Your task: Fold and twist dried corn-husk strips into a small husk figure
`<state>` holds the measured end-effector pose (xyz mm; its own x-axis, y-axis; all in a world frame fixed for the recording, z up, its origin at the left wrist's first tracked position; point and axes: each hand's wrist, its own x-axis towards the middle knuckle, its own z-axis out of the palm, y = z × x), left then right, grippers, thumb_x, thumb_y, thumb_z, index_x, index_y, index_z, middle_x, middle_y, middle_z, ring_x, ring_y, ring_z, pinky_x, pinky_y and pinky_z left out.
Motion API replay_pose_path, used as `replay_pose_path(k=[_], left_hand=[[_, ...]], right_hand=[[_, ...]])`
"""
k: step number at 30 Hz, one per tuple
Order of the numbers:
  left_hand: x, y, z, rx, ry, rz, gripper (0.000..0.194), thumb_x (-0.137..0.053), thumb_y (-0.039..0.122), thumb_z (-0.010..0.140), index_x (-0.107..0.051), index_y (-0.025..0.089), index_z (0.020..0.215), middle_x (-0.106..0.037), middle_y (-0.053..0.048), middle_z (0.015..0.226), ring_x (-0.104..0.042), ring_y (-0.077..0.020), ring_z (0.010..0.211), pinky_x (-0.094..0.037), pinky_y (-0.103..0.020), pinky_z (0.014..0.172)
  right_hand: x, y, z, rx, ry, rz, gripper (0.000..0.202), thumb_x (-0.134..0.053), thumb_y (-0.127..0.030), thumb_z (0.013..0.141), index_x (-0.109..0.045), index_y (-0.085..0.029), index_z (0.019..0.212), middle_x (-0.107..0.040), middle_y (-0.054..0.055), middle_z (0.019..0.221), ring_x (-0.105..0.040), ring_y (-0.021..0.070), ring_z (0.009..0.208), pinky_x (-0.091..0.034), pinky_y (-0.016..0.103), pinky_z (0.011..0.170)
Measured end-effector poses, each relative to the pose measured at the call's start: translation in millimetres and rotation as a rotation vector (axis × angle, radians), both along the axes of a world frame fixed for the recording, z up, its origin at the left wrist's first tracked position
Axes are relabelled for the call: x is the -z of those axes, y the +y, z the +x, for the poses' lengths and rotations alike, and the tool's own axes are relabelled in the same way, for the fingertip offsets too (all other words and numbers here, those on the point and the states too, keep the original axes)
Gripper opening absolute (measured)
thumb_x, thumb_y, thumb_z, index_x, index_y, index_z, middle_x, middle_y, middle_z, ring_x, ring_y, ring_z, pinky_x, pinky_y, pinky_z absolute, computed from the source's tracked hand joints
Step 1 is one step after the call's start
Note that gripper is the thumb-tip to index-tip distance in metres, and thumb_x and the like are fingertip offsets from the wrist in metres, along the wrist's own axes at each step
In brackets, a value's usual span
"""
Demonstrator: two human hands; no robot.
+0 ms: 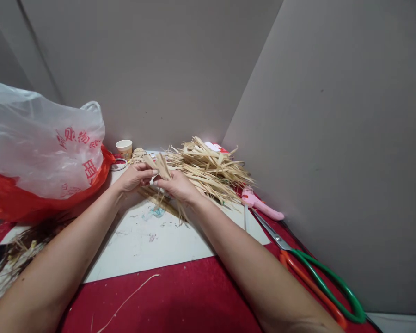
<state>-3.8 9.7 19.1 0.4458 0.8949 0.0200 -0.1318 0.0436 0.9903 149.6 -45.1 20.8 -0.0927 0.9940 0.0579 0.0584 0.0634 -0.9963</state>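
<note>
Both hands meet over a stained white board (pixel 142 249), holding a small bunch of dry straw strips (pixel 162 165). My left hand (pixel 136 177) is closed with its thumb and fingertips pinching the bunch from the left. From the right, my right hand (pixel 179 186) grips the same strips, its thumb pointing toward the left thumb. The upper ends of the strips fan out above the fingers, and thin ends hang below the right hand. Just behind the right hand lies a big loose heap of straw (pixel 215 169). The fingers hide the middle of the bunch.
At left stands a white and red plastic bag (pixel 38 148), near a paper cup (pixel 124 148). A pink glue gun (pixel 261 206) and large scissors (pixel 280 243) with green and orange handles lie at right. Red cloth (pixel 166 300) covers the table; grey walls (pixel 152 69) close the back and right.
</note>
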Motion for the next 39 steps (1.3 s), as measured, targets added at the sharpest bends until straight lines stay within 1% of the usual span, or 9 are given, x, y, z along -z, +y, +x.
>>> replay_pose_path(k=[4, 9, 15, 19, 21, 26, 31, 35, 39], left_hand=[[2.4, 3, -2, 0.010, -0.032, -0.014, 0.028, -0.081, 0.027, 0.059, -0.069, 0.014, 0.081, -0.052, 0.004, 0.057, -0.037, -0.0029, 0.043, -0.028, -0.017, 0.042], [9.4, 13, -9, -0.130, -0.048, -0.029, 0.027, -0.078, 0.024, 0.061, -0.067, 0.013, 0.083, -0.051, 0.004, 0.055, -0.037, -0.0031, 0.041, -0.027, -0.017, 0.040], [19.7, 25, -19, -0.307, -0.058, 0.021, 0.015, -0.070, 0.022, 0.068, -0.057, 0.014, 0.068, -0.048, 0.004, 0.049, -0.039, -0.0042, 0.037, -0.028, -0.017, 0.037], [19.7, 27, -22, -0.372, -0.095, 0.061, 0.015, -0.063, 0.021, 0.074, -0.054, 0.015, 0.064, -0.047, 0.005, 0.047, -0.038, -0.0043, 0.035, -0.029, -0.017, 0.037], [19.8, 27, -21, -0.425, -0.102, 0.058, 0.019, -0.059, 0.024, 0.078, -0.053, 0.015, 0.063, -0.046, 0.005, 0.047, -0.037, -0.0044, 0.034, -0.029, -0.017, 0.036], [22.7, 28, -20, -0.560, -0.109, 0.074, 0.035, -0.052, 0.032, 0.086, -0.044, 0.018, 0.055, -0.044, 0.004, 0.044, -0.035, -0.0059, 0.033, -0.031, -0.019, 0.036], [23.5, 29, -22, -0.608, -0.066, 0.134, 0.040, -0.053, 0.038, 0.085, -0.045, 0.018, 0.052, -0.043, 0.003, 0.041, -0.035, -0.0067, 0.034, -0.028, -0.020, 0.037], [24.9, 29, -23, -0.620, -0.042, 0.166, 0.032, -0.056, 0.030, 0.079, -0.043, 0.018, 0.052, -0.043, 0.005, 0.042, -0.035, -0.0062, 0.034, -0.027, -0.019, 0.037], [24.6, 25, -20, -0.600, -0.029, 0.163, 0.015, -0.057, 0.023, 0.072, -0.048, 0.018, 0.060, -0.052, 0.005, 0.051, -0.041, -0.0069, 0.038, -0.030, -0.019, 0.039]], right_hand=[[-8.5, -2, 10, 0.097, -0.065, 0.128, 0.019, -0.061, -0.035, 0.074, -0.058, -0.018, 0.066, -0.042, -0.007, 0.049, -0.035, 0.0080, 0.047, -0.026, 0.022, 0.047], [-63.9, -24, 45, 0.318, -0.228, 0.317, 0.021, -0.057, -0.031, 0.083, -0.056, -0.019, 0.065, -0.049, -0.003, 0.057, -0.037, 0.0092, 0.051, -0.029, 0.023, 0.051], [-101.7, -10, 88, 0.569, -0.892, 0.349, 0.025, -0.059, -0.014, 0.083, -0.060, -0.020, 0.058, -0.051, -0.001, 0.054, -0.038, 0.0120, 0.053, -0.029, 0.027, 0.057], [-78.0, 7, 100, 0.455, -1.125, 0.119, 0.036, -0.081, -0.002, 0.050, -0.052, -0.021, 0.040, -0.033, -0.006, 0.036, -0.026, 0.0097, 0.046, -0.027, 0.028, 0.055], [-63.7, 1, 90, 0.383, -1.137, 0.170, 0.033, -0.082, 0.000, 0.041, -0.057, -0.021, 0.045, -0.042, -0.005, 0.041, -0.033, 0.0104, 0.049, -0.032, 0.028, 0.058], [-32.3, -25, 15, 0.076, -1.242, 0.270, 0.026, -0.065, -0.029, 0.079, -0.069, -0.021, 0.104, -0.071, 0.008, 0.101, -0.063, 0.0199, 0.085, -0.043, 0.029, 0.074], [3.5, -13, -36, -0.040, -1.359, 0.160, 0.025, -0.056, -0.038, 0.084, -0.069, -0.020, 0.095, -0.072, 0.011, 0.096, -0.065, 0.0244, 0.088, -0.044, 0.031, 0.073], [29.6, 6, -27, 0.037, -1.145, 0.135, 0.010, -0.058, -0.024, 0.078, -0.065, -0.020, 0.082, -0.070, 0.005, 0.084, -0.062, 0.0186, 0.077, -0.040, 0.027, 0.066], [40.9, 13, -10, 0.035, -0.607, 0.024, 0.006, -0.062, -0.023, 0.069, -0.058, -0.019, 0.071, -0.058, -0.003, 0.061, -0.049, 0.0117, 0.056, -0.035, 0.023, 0.055]])
